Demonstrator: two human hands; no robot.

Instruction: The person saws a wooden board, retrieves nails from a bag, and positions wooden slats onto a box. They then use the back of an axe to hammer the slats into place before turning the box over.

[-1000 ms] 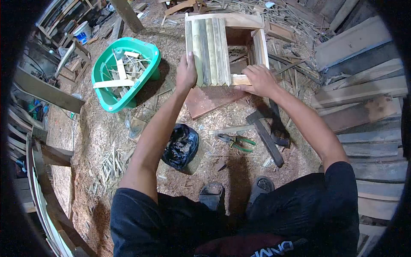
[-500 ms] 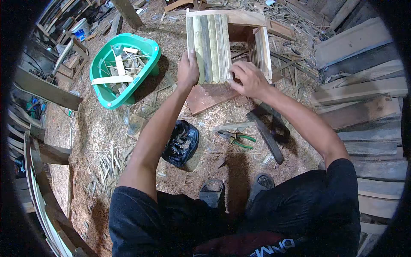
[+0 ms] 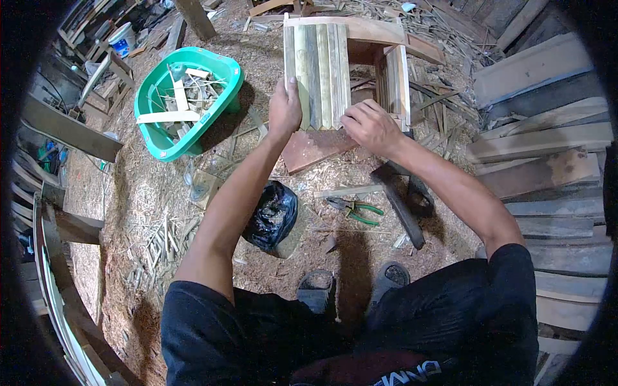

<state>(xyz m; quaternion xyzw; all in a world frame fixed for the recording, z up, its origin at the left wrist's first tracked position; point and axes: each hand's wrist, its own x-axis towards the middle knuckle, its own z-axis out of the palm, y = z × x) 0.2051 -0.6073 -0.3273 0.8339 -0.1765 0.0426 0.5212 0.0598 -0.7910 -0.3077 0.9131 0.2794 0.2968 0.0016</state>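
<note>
A wooden frame stands ahead of me, its left part covered by a row of upright wooden slats with pointed lower ends. My left hand grips the left edge of this row, thumb along the outermost slat. At the lower right corner, my right hand has its fingers curled closed against the bottom end of the last slat; its fingertips are partly hidden. Under the slat ends lies a reddish-brown board. To the right of the slats the frame has an open gap.
Pliers with green handles, a dark angled wooden piece and a black plastic bag lie on the shaving-strewn ground. A green tub of wood scraps stands left. Boards are stacked at right.
My right hand has lowered slightly and its fingers have closed in at the slats' lower right corner. My left hand keeps its place on the left edge.
</note>
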